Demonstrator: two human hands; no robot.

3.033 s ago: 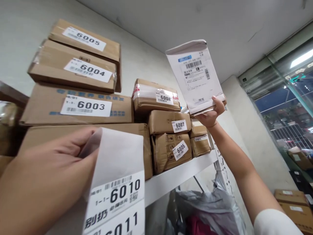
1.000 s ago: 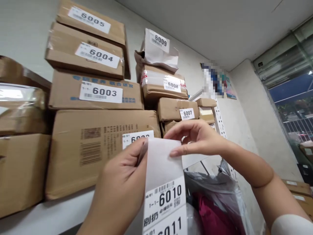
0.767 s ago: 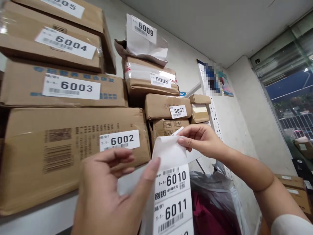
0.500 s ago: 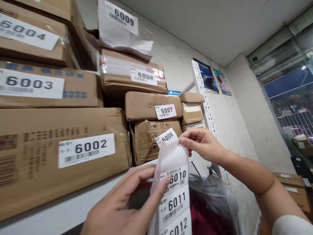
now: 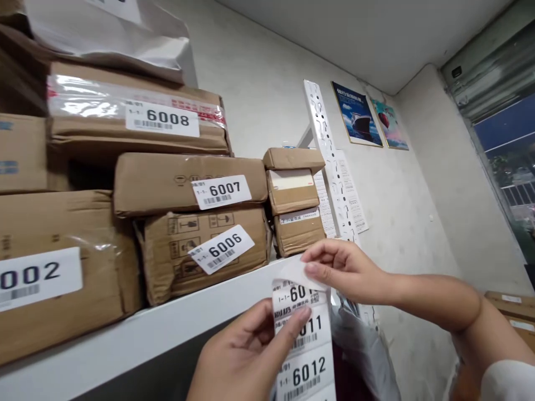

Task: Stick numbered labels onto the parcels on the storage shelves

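A strip of white number labels (image 5: 304, 365) hangs in front of me, with 6011 and 6012 readable on it. My left hand (image 5: 251, 356) is closed on the strip, its thumb lying across the front near 6011. At the strip's top, my right hand (image 5: 351, 273) pinches the edge of the 6010 label (image 5: 295, 273), which curls over and partly covers its own number. Behind them, a worn carton (image 5: 175, 278) bears a tilted 6006 label (image 5: 221, 249). On it lies another carton (image 5: 159, 184) marked 6007.
A white shelf edge (image 5: 137, 334) runs under the cartons. The 6008 carton (image 5: 96, 131) and a white package (image 5: 112, 36) are stacked at upper left. Small boxes (image 5: 295, 195) stand beside a perforated post (image 5: 328, 150). A plastic bag (image 5: 368, 345) hangs below; posters (image 5: 359, 114) are on the wall.
My view has swung right, so the cartons appear further left. The strip's upper end, earlier folded back with its blank side showing, is now lower, its top label curling in my right hand's pinch.
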